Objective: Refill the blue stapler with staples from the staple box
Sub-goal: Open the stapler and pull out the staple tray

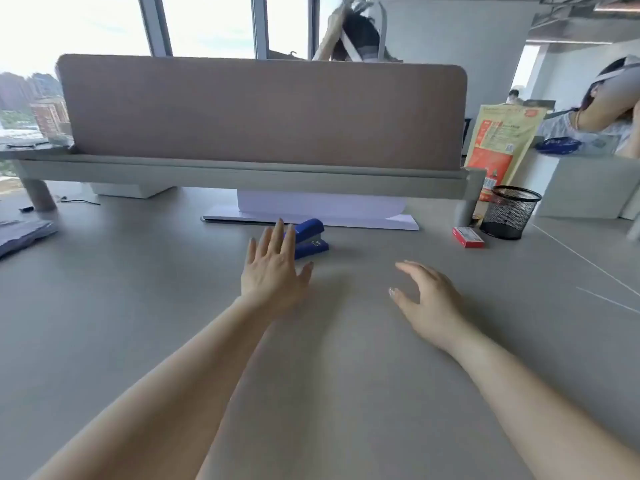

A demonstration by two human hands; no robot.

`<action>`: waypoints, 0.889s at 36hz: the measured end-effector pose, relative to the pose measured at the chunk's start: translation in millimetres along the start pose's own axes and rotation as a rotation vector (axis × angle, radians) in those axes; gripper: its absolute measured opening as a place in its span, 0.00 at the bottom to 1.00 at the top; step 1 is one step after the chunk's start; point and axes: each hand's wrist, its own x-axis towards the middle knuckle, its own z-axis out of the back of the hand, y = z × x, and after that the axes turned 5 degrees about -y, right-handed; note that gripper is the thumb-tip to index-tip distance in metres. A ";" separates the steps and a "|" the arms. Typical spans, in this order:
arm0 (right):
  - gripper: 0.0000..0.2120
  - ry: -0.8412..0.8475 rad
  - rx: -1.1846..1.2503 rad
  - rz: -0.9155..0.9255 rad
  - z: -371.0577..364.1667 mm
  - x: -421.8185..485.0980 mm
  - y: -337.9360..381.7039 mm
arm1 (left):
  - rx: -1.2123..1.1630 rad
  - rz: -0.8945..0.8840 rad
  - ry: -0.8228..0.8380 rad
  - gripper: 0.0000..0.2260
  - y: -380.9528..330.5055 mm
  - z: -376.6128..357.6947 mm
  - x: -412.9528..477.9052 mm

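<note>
Head view: the left hand (273,268) is being stretched, fingers spread wide and holding nothing, toward the blue stapler (309,238), which is lying closed near the far edge of the tabletop (138,289), just in front of a stack of white paper (322,211) tucked under the desk partition (263,112). The fingertips are overlapping the stapler's left end in the picture; whether contact is being made cannot be told. The right hand (427,299) is being held lower and nearer, loosely cupped and empty, apart from everything. The red staple box (468,236) is sitting shut toward the far right edge, just beside a black mesh pen cup (509,213), well apart from both hands. The opening step is judged to be in hand: the stapler is being reached for and nothing is yet being opened. Next, the stapler is likely needing to be gripped and its top swung up, with the box being fetched by the free hand. The stapler's left half is being hidden by the fingers, and the box's print is too blurred to read.
</note>
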 end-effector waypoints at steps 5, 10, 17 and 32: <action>0.22 0.023 -0.008 0.017 -5.3 -1.3 -7.6 | -0.012 0.021 0.034 0.31 2.1 -15.2 7.3; 0.20 0.023 -0.008 -0.008 -5.7 1.4 -6.0 | -0.025 -0.014 0.043 0.30 1.8 -7.3 -6.5; 0.20 0.016 0.079 -0.019 -1.8 0.8 -2.2 | -0.169 -0.159 0.087 0.29 -19.1 6.2 -45.3; 0.22 0.022 0.317 -0.118 -4.6 7.1 -11.6 | -0.252 -0.147 -0.067 0.23 -46.5 -2.9 -34.9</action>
